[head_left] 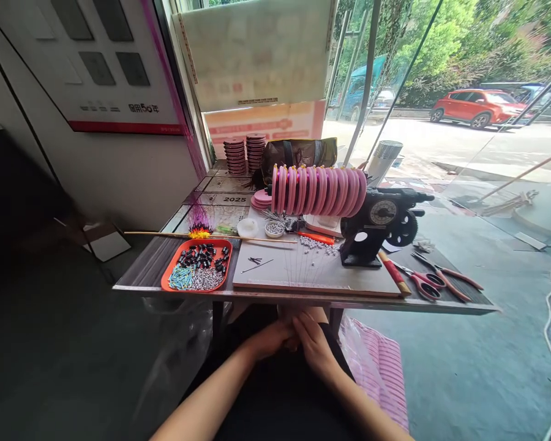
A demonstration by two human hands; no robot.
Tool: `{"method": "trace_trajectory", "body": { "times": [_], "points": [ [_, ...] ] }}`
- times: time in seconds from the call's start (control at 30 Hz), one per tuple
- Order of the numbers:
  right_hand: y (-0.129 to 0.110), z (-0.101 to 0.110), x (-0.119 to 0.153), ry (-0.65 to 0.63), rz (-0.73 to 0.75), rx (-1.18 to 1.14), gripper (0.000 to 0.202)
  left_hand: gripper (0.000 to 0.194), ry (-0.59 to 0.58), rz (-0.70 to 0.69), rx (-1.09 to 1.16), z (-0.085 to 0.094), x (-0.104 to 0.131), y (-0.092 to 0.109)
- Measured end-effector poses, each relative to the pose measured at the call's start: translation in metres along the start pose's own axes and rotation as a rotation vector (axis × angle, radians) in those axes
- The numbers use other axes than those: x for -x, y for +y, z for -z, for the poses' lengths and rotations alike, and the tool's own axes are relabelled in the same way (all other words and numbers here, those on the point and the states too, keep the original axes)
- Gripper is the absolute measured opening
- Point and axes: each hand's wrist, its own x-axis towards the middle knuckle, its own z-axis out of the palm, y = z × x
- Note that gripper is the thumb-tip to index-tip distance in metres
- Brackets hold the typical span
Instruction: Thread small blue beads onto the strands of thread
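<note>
Left hand (270,340), right hand (314,349) together in lap (275,398) (grip unclear, can't tell); pink spools (319,193) on black winder (374,244), silver beads (206,279) loose in orange tray (166,283).

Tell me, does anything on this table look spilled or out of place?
Perhaps spilled: small silver beads lie loose across the pale board, while similar ones sit in the round dish. Also, a thin stick pokes past the left edge of the table. Nothing looks broken.
</note>
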Motion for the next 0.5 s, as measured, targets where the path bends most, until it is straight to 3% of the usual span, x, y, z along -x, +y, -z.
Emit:
{"method": "trace_trajectory", "body": {
  "times": [0.13,0.2,0.4,0.5],
  "points": [
    [-0.001,0.001,0.007,0.014,-0.033,-0.03,0.037,0.027,0.002,-0.002,-0.045,0.017,0.012,0.026],
    [-0.005,0.003,0.007,-0.008,-0.046,-0.035,0.04,0.025,0.006,-0.019,-0.045,0.016,0.017,0.038],
    [-0.019,0.004,0.006,-0.114,-0.047,0.024,0.043,0.034,-0.017,-0.13,0.008,-0.018,0.009,0.045],
    [-0.028,0.022,0.015,-0.212,-0.054,0.088,0.035,0.039,0.007,-0.172,0.065,-0.026,0.003,0.039]
  ]
}}
